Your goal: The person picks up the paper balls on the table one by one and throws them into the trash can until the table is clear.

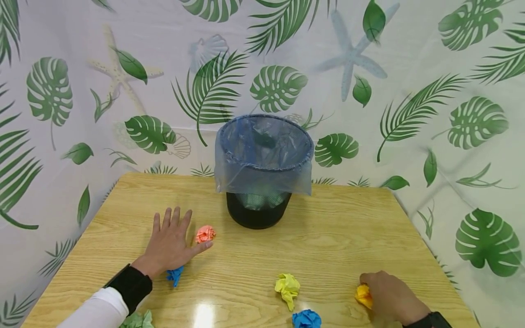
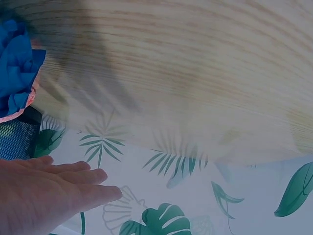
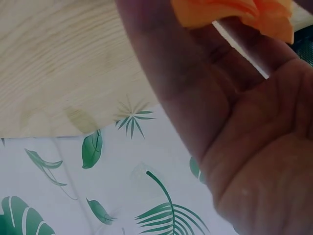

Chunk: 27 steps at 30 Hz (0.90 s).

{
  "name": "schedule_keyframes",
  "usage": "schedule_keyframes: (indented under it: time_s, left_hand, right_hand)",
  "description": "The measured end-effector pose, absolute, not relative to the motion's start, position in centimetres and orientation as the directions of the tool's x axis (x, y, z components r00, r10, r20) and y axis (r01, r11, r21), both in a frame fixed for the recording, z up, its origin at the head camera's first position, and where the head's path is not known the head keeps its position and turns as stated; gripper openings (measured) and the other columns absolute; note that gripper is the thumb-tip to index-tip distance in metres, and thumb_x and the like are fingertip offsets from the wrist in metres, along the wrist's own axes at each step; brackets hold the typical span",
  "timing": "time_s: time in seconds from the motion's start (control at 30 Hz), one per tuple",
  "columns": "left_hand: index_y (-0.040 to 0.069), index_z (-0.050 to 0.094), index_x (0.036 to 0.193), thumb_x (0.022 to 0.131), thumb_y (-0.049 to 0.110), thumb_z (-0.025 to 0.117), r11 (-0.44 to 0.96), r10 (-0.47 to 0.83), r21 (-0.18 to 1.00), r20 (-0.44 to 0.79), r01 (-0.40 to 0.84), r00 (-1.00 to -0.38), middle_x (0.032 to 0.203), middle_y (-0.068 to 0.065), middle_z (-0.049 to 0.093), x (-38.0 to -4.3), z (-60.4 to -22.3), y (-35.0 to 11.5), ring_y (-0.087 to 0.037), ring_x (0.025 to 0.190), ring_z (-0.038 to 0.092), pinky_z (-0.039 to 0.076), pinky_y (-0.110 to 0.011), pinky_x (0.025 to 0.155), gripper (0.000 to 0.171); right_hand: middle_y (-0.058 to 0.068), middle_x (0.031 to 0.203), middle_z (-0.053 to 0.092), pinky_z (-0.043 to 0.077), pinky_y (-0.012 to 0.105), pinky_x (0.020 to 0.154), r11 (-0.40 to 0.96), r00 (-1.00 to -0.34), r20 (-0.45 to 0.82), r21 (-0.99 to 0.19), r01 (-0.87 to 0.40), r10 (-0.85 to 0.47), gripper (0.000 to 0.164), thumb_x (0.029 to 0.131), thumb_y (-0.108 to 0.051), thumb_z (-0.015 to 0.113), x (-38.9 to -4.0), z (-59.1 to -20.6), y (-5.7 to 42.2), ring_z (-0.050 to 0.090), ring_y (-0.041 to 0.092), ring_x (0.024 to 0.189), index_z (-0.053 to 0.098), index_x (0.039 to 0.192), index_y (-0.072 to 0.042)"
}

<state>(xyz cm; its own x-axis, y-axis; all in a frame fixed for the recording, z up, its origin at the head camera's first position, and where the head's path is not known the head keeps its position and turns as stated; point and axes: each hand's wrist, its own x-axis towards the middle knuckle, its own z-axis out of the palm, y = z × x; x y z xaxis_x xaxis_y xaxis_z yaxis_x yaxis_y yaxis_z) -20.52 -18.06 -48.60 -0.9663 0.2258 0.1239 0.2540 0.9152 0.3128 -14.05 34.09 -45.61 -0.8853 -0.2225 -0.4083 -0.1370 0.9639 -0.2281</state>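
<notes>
My right hand [image 1: 389, 294] has its fingers curled about a crumpled orange paper ball [image 1: 363, 296] at the right front of the table. In the right wrist view the orange paper [image 3: 234, 17] lies against the fingers, away from the palm. My left hand [image 1: 170, 246] is spread flat above the left side, fingers straight and thumb stretched out. Just beside its thumb sits a pink paper ball [image 1: 205, 234]. A blue paper ball [image 1: 175, 275] shows partly from under that hand's wrist side; in the left wrist view this blue paper [image 2: 18, 68] overlaps the pink one.
A black mesh bin [image 1: 258, 212] lined with a translucent blue bag [image 1: 262, 180] stands at the table's back middle. Yellow paper [image 1: 287, 289] and another blue ball [image 1: 306, 319] lie front centre; pale green paper [image 1: 137, 320] is at front left. A leaf-printed cloth hangs behind.
</notes>
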Motion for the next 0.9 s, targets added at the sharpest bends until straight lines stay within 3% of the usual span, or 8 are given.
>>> schedule_keyframes:
  time_s: [0.23, 0.43, 0.63, 0.9]
  left_hand:
    - [-0.002, 0.033, 0.158, 0.090, 0.079, 0.053, 0.915, 0.228, 0.313, 0.122, 0.256, -0.966, 0.160, -0.038, 0.024, -20.5, -48.4, -18.0, -0.057, 0.150, 0.014, 0.000, -0.073, 0.118, 0.109]
    - [-0.003, 0.034, 0.158, 0.089, 0.080, 0.053, 0.914, 0.232, 0.313, 0.119, 0.258, -0.965, 0.160, -0.038, 0.025, -20.5, -48.2, -17.9, -0.057, 0.150, 0.014, 0.000, -0.073, 0.118, 0.109]
    - [-0.002, 0.034, 0.158, 0.090, 0.078, 0.054, 0.919, 0.229, 0.302, 0.119, 0.255, -0.966, 0.160, -0.037, 0.025, -20.5, -48.2, -18.0, -0.057, 0.150, 0.014, 0.000, -0.073, 0.118, 0.108]
    - [-0.002, 0.034, 0.158, 0.089, 0.079, 0.053, 0.919, 0.232, 0.299, 0.119, 0.257, -0.966, 0.160, -0.038, 0.025, -20.5, -48.3, -18.0, -0.057, 0.150, 0.014, 0.000, -0.073, 0.118, 0.108]
  right_hand:
    - [-0.002, 0.080, 0.062, 0.046, 0.032, 0.060, 0.957, -0.920, -0.316, -0.242, -0.160, -0.233, 0.021, 0.085, -0.005, 0.082, -14.6, -45.5, 33.5, 0.053, 0.014, 0.067, 0.070, 0.101, -0.007]
    - [-0.001, 0.085, 0.065, 0.051, 0.029, 0.060, 0.939, -0.953, -0.154, -0.267, -0.216, -0.263, 0.027, 0.085, -0.009, 0.083, -14.8, -44.3, 32.5, 0.059, 0.010, 0.070, 0.070, 0.108, -0.003]
    - [0.008, 0.097, 0.071, 0.058, 0.032, 0.067, 0.913, -0.958, 0.031, -0.296, -0.281, -0.285, 0.039, 0.085, -0.010, 0.083, -15.6, -41.9, 30.9, 0.065, 0.015, 0.078, 0.068, 0.117, 0.005]
    - [0.020, 0.104, 0.071, 0.062, 0.042, 0.072, 0.887, -0.942, 0.231, -0.338, -0.314, -0.245, 0.050, 0.084, -0.011, 0.085, -17.0, -37.8, 28.4, 0.069, 0.027, 0.084, 0.065, 0.126, 0.008]
